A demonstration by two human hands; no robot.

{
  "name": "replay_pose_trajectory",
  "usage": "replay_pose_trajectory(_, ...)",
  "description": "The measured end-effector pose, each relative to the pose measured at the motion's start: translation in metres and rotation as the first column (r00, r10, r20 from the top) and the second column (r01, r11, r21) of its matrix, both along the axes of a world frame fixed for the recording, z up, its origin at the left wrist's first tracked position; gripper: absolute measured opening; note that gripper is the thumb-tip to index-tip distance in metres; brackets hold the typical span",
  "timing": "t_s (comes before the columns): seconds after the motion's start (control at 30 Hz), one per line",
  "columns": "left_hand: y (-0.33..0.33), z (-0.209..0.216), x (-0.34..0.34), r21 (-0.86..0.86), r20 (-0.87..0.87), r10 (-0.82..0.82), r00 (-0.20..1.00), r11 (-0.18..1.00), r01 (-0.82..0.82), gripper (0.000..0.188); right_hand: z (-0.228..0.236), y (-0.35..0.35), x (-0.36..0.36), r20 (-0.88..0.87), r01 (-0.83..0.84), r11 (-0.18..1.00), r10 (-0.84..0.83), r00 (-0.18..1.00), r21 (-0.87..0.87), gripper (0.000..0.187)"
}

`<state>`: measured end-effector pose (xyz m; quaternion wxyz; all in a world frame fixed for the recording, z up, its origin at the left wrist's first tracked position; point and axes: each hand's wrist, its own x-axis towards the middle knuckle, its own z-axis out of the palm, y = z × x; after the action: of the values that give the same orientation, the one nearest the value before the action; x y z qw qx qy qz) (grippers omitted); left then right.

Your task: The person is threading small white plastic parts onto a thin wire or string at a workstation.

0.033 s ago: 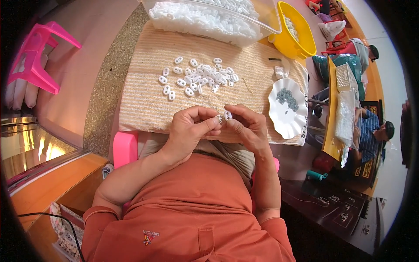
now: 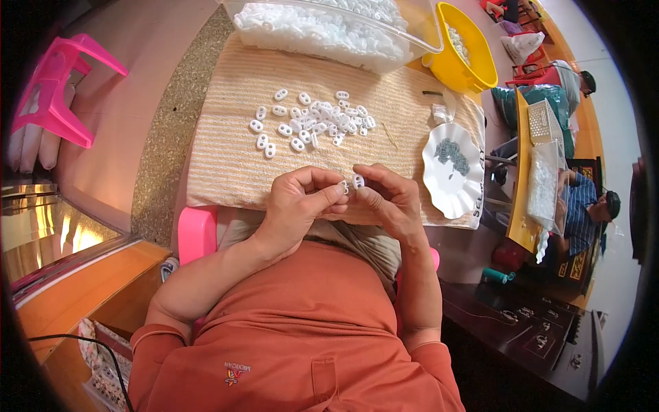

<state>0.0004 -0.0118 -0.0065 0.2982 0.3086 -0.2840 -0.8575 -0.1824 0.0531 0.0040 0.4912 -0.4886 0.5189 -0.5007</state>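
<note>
Small white oval plastic piece: pinched between right hand and left hand, both grips narrow upon it, above beige striped cloth; loose white pieces heaped within reach; white scalloped dish beside.

A pink plastic stool stands left; a yellow bowl sits upper right.

A clear plastic bag of small white pieces lies on the yellow-edged table at the right, below a white perforated basket. A small clear bag lies on the beige cloth beside the yellow bowl. No signs or screens show.
</note>
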Motion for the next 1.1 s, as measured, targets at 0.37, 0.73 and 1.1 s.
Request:
replay_pose_trajectory(0.37,-0.0009,-0.0003,0.0001,0.019,-0.004,0.0,1.0,1.0,0.0,0.013,-0.0015,0.0001,-0.0011,0.001,-0.004,1.0,0.004,1.0,0.018,0.03)
replay_pose_trajectory(0.73,-0.0013,-0.0005,0.0007,0.006,0.0,-0.02,1.0,1.0,0.02,0.014,0.0042,-0.0001,0.0011,0.064,0.004,0.995,-0.01,0.998,0.104,0.03)
replay_pose_trajectory(1.1,-0.001,0.0005,0.0002,-0.012,-0.004,-0.03,1.0,0.999,0.03,0.013,-0.0015,0.0009,0.0031,0.118,-0.035,0.994,0.023,0.993,0.1,0.03)
